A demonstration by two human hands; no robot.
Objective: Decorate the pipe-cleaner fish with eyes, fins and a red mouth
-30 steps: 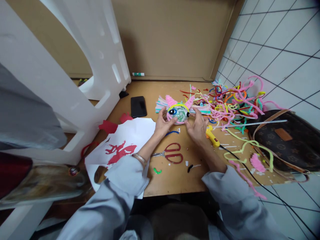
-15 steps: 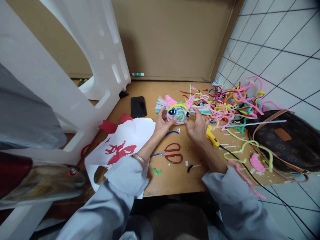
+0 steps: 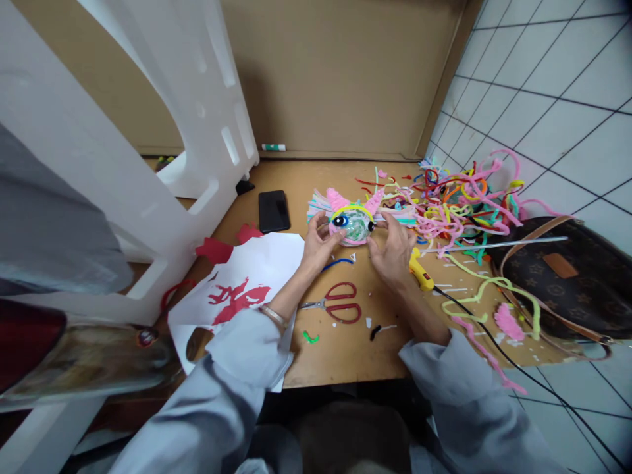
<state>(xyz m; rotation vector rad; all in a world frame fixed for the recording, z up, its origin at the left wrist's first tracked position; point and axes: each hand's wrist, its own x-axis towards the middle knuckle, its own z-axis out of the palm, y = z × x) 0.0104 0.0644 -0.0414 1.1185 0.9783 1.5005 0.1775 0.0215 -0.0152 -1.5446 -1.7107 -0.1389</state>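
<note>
Between my two hands is a round pipe-cleaner craft face (image 3: 356,224) with pink pointed ears, a yellow band over the top, a blue-ringed eye at left and a black eye at right. My left hand (image 3: 320,242) grips its left edge, thumb across the lower front. At the other edge, my right hand (image 3: 392,249) has its thumb and fingers closed on the rim near the black eye. Behind the face, a bundle of pastel pipe cleaners (image 3: 320,203) sticks out to both sides. Red-handled scissors (image 3: 344,304) lie on the table below, near a blue pipe cleaner (image 3: 336,263).
A tangle of coloured pipe cleaners (image 3: 464,204) fills the back right. Beside my right hand lie a yellow glue gun (image 3: 421,271) with its black cord and a brown handbag (image 3: 567,276). On the left are a black phone (image 3: 274,211) and white paper (image 3: 266,263) with red shapes.
My hands and the craft face stay almost in place. My left hand has shifted very slightly left, and the view has moved a little.
</note>
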